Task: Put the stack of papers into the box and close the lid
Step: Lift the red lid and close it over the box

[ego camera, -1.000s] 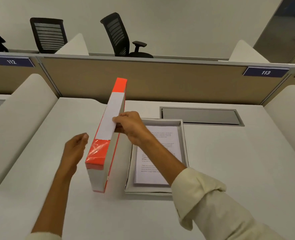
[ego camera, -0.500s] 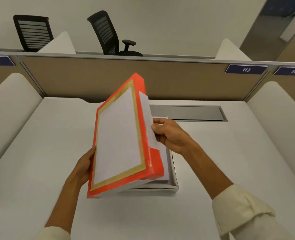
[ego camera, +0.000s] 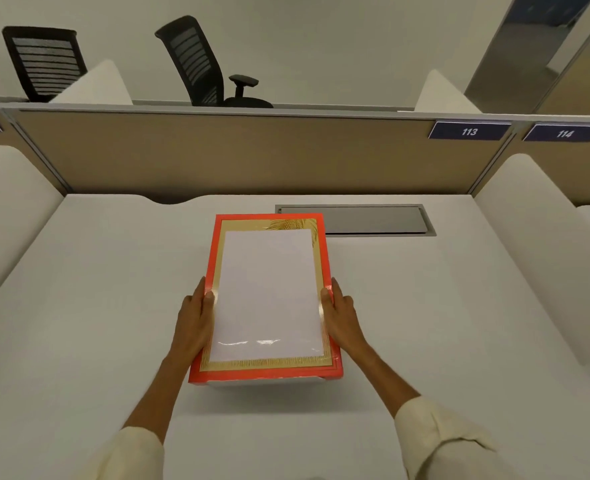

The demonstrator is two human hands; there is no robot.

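Observation:
An orange lid (ego camera: pixel 269 296) with a gold border and a white centre panel lies flat over the white box (ego camera: pixel 265 383), of which only a strip of the near wall shows below the lid's front edge. The stack of papers is hidden under the lid. My left hand (ego camera: pixel 193 323) grips the lid's left edge, thumb on top. On the opposite edge, my right hand (ego camera: pixel 342 318) holds the lid the same way.
The box sits mid-desk on a white desk (ego camera: pixel 96 323). A grey cable hatch (ego camera: pixel 355 220) lies just behind it. A tan partition (ego camera: pixel 234 157) closes the back, white dividers flank both sides, and two black chairs stand beyond.
The lid stood on edge left of the open box with papers visible. It swung over and down; now it lies flat on the box with both hands at its sides.

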